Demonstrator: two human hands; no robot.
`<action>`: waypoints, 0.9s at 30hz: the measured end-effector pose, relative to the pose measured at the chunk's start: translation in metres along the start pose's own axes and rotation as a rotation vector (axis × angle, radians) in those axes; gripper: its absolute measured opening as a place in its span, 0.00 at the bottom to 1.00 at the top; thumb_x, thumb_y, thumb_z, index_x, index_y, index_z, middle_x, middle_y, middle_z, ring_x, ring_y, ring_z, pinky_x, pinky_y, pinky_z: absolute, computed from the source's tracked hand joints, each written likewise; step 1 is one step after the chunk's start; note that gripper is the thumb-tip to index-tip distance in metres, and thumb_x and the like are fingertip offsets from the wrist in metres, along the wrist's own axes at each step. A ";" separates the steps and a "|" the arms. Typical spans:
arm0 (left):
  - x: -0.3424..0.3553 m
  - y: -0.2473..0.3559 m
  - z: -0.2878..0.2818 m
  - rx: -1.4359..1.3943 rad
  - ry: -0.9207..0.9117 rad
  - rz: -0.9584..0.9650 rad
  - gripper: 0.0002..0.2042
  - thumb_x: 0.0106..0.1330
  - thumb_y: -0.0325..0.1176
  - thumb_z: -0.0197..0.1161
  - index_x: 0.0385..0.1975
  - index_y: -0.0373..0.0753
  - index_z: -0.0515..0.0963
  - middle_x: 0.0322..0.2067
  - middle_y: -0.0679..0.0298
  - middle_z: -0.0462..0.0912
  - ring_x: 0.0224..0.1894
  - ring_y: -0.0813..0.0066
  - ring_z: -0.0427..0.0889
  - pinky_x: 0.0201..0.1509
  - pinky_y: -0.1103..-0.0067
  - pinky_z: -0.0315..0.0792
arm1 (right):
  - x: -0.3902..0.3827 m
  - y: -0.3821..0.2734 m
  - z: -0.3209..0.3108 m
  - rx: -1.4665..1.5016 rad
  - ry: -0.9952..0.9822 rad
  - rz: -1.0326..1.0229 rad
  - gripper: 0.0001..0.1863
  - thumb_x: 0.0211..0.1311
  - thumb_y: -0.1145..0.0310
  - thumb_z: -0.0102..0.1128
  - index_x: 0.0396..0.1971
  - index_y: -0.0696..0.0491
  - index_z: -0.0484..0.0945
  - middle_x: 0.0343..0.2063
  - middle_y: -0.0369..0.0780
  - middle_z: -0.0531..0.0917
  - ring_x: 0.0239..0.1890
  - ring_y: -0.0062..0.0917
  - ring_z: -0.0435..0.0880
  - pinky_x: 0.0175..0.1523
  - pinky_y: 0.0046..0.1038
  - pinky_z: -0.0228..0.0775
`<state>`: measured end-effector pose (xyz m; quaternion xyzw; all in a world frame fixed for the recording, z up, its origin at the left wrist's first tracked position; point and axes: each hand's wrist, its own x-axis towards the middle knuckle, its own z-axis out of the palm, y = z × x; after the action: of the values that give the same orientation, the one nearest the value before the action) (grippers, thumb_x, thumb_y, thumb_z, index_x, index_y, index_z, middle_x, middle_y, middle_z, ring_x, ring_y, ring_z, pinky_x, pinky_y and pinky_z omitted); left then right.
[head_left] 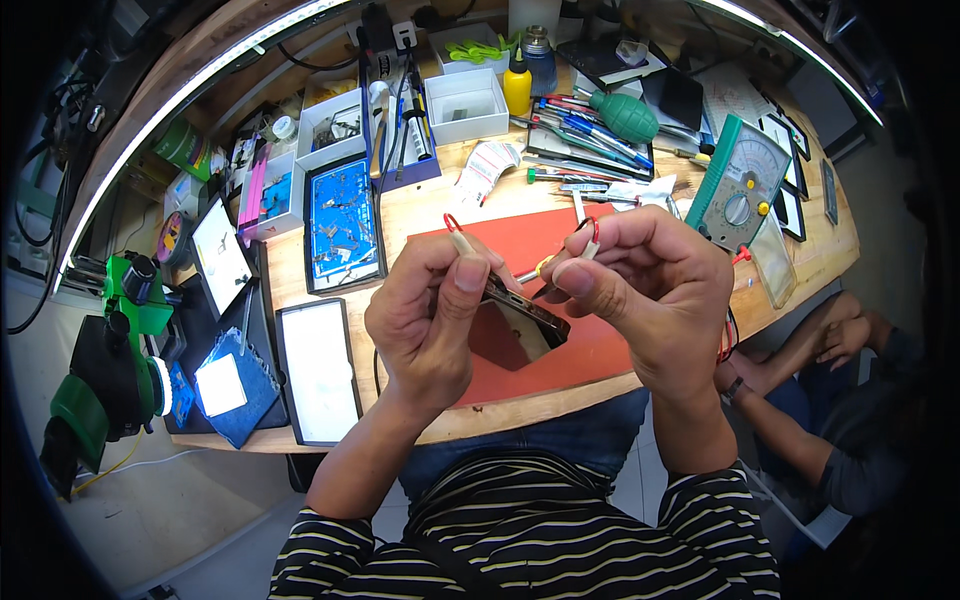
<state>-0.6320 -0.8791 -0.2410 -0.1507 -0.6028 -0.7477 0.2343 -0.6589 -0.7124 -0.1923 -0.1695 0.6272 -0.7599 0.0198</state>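
Observation:
My left hand (425, 325) is closed, gripping a dark phone (515, 338) by its side, tilted above the red mat. Its bottom edge faces up toward me. Between that hand's thumb and finger is also a white-sleeved test probe (462, 242) with a looped red wire. Close to the phone's other end, my right hand (660, 300) pinches a second white-sleeved probe (590, 248), with red and dark wire at its top. Its tip is partly hidden by the fingers, and I cannot tell whether it touches the phone.
A red mat (590, 375) lies under my hands. An analog multimeter (738, 195) stands at right, behind it pens and a green blower (625, 117). Left are a blue parts tray (343, 228), white tray (318, 372) and green microscope (105, 375). Another person's arm (790, 425) rests at right.

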 end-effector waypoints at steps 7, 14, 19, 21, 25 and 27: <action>-0.001 -0.003 -0.003 0.066 0.020 0.071 0.06 0.73 0.27 0.52 0.38 0.30 0.70 0.30 0.61 0.78 0.30 0.81 0.75 0.36 0.84 0.70 | 0.002 -0.002 0.008 -0.116 -0.029 -0.062 0.09 0.54 0.77 0.71 0.30 0.62 0.78 0.26 0.38 0.83 0.27 0.15 0.82 0.31 0.14 0.76; 0.000 -0.007 -0.002 0.105 0.048 0.074 0.06 0.73 0.27 0.53 0.37 0.30 0.72 0.30 0.62 0.78 0.30 0.84 0.74 0.35 0.85 0.69 | 0.018 -0.002 0.007 0.054 -0.012 0.223 0.12 0.56 0.69 0.71 0.27 0.59 0.77 0.20 0.37 0.81 0.19 0.14 0.79 0.22 0.15 0.72; -0.001 -0.008 -0.002 0.140 0.056 0.021 0.09 0.73 0.32 0.54 0.35 0.32 0.71 0.31 0.61 0.76 0.29 0.80 0.77 0.34 0.84 0.73 | 0.030 0.010 0.005 0.251 -0.043 0.399 0.12 0.57 0.67 0.70 0.24 0.58 0.77 0.19 0.38 0.81 0.17 0.15 0.80 0.18 0.13 0.71; -0.001 -0.009 -0.004 0.156 0.049 0.031 0.09 0.73 0.32 0.54 0.35 0.32 0.71 0.30 0.61 0.76 0.29 0.80 0.77 0.34 0.84 0.73 | 0.029 0.013 0.006 0.296 -0.051 0.385 0.12 0.56 0.67 0.70 0.23 0.58 0.76 0.19 0.39 0.82 0.17 0.15 0.80 0.18 0.13 0.70; -0.002 -0.009 -0.003 0.132 0.060 0.025 0.09 0.73 0.32 0.54 0.36 0.31 0.72 0.30 0.61 0.76 0.29 0.80 0.77 0.34 0.85 0.72 | 0.024 0.016 0.009 0.307 -0.011 0.392 0.13 0.56 0.67 0.70 0.23 0.57 0.76 0.19 0.39 0.82 0.16 0.15 0.80 0.17 0.13 0.69; -0.002 -0.009 -0.002 0.135 0.072 0.024 0.09 0.73 0.32 0.54 0.36 0.31 0.72 0.30 0.61 0.76 0.28 0.81 0.77 0.34 0.85 0.72 | 0.022 0.018 0.011 0.288 0.013 0.367 0.12 0.56 0.68 0.70 0.23 0.57 0.76 0.19 0.39 0.82 0.17 0.15 0.80 0.18 0.12 0.69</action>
<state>-0.6351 -0.8796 -0.2498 -0.1150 -0.6412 -0.7074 0.2743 -0.6803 -0.7319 -0.2029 -0.0433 0.5326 -0.8264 0.1776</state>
